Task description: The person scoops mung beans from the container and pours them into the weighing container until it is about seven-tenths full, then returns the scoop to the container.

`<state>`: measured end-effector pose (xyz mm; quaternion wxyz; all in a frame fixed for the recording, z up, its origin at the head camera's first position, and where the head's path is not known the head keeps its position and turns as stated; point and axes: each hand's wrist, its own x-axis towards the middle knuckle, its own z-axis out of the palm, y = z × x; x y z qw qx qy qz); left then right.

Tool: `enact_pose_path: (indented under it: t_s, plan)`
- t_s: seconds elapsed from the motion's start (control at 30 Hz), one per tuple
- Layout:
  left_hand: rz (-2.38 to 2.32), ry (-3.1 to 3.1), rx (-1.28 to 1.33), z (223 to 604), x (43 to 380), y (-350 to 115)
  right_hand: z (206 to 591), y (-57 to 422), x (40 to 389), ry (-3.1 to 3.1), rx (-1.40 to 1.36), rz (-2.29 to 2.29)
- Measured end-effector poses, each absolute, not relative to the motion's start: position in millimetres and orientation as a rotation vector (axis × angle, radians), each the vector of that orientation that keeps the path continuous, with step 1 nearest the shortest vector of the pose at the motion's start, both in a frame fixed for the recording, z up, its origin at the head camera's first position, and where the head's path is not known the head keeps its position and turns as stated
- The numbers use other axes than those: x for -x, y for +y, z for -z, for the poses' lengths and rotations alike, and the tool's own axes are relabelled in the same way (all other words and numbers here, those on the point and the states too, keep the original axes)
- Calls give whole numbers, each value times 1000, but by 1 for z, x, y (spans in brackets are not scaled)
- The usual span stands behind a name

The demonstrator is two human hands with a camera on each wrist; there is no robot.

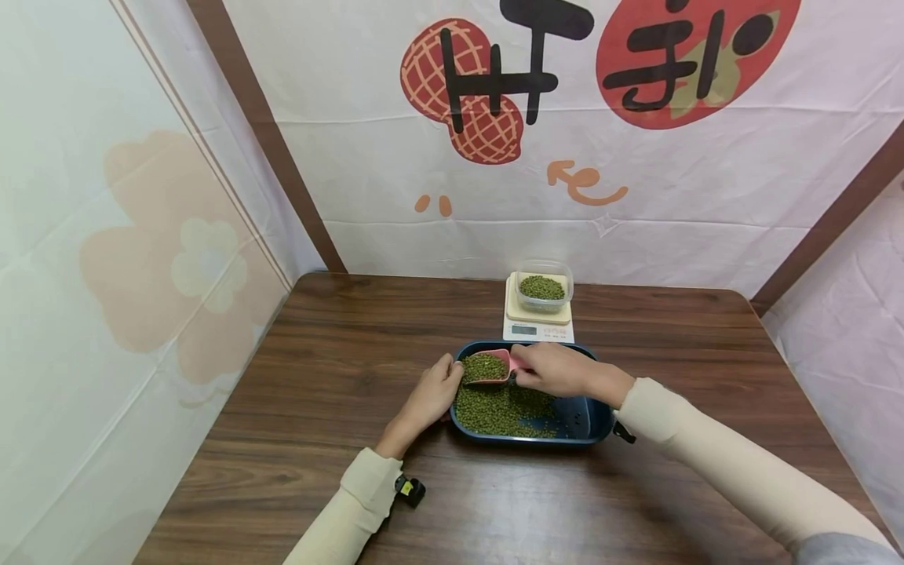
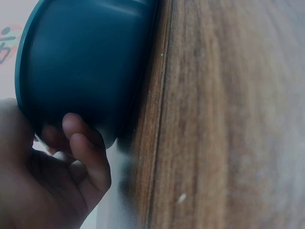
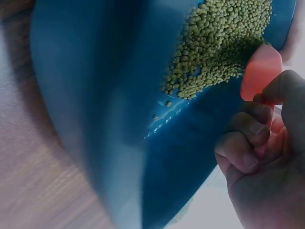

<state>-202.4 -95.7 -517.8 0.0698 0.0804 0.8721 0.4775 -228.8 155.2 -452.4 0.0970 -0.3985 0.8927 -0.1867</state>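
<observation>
In the head view, the right hand (image 1: 559, 369) covers part of the handle of the scoop (image 1: 500, 366). The scale display (image 1: 524, 330) is too small to read. In the left wrist view, the top edge crops the tray (image 1: 533, 441), whose wall conceals the green beans (image 1: 494, 412).

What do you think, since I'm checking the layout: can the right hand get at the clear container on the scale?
Probably yes: the right hand is near the clear container, with no tall obstacle between, but its grip on the pink scoop may hinder grasping.
</observation>
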Motion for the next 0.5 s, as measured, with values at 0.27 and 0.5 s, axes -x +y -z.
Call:
enact_pose_path:
  t_s: [0.27,0.5]
  plan:
    - [-1435,2628,-249,519,203,-96,454,164,227,2696,1182,574]
    - [-1426,2628,-247,518,203,-95,456,172,227,2761,1198,620]
